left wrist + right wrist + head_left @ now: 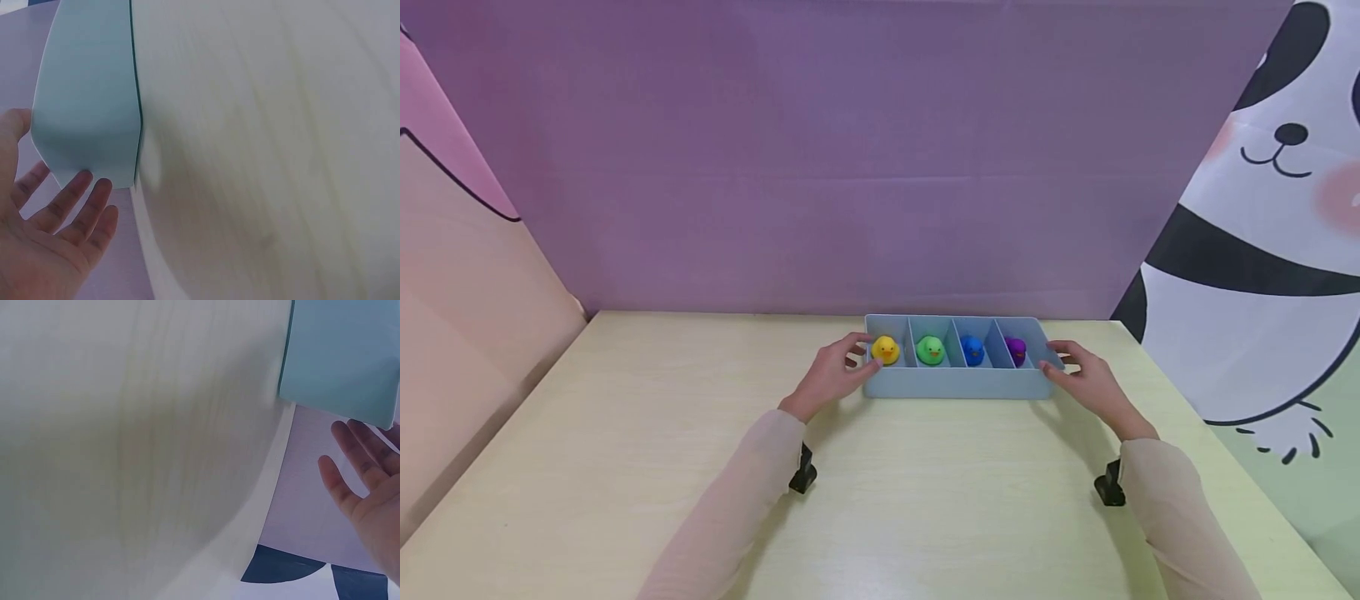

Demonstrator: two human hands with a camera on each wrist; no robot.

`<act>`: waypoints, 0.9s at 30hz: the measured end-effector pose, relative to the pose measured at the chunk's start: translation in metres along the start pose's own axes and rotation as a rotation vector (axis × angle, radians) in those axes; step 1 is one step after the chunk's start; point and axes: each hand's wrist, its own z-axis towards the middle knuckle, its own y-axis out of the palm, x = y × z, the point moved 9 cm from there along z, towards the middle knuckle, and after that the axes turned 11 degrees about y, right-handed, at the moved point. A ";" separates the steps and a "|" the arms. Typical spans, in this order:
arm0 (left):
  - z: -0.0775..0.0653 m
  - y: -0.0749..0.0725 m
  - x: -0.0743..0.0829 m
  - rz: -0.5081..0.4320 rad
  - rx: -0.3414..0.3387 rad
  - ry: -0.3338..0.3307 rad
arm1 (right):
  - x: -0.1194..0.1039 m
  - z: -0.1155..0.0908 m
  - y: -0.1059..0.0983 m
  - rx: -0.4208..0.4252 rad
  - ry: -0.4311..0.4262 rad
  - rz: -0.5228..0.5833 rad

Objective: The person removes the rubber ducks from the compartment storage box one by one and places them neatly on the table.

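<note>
A pale blue divided box (958,384) stands at the back of the table. Its compartments hold, from left to right, a yellow rubber duck (886,351), a green one, a blue rubber duck (972,351) and a purple one. My left hand (832,372) is at the box's left end, thumb by the front corner; in the left wrist view the spread fingers (74,199) reach to the end wall. At the right end is my right hand (1092,385), thumb near the rim; its extended fingers (359,453) meet the end wall in the right wrist view.
The light wooden table (880,500) runs up to a purple backdrop (850,167) close behind the box. A panda-printed panel (1262,350) borders the right side, and a pinkish panel (467,333) the left. Both sleeved wrists carry black camera mounts (803,471).
</note>
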 end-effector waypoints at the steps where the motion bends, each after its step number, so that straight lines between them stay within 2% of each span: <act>1: 0.000 0.000 0.000 0.000 0.000 -0.001 | 0.000 0.000 0.000 -0.001 0.002 -0.001; 13: -0.004 -0.003 0.000 0.021 -0.029 -0.012 | -0.004 -0.001 0.001 -0.009 0.002 -0.012; 27: -0.007 -0.010 -0.006 0.042 -0.027 -0.016 | -0.012 -0.002 0.004 -0.002 -0.031 -0.016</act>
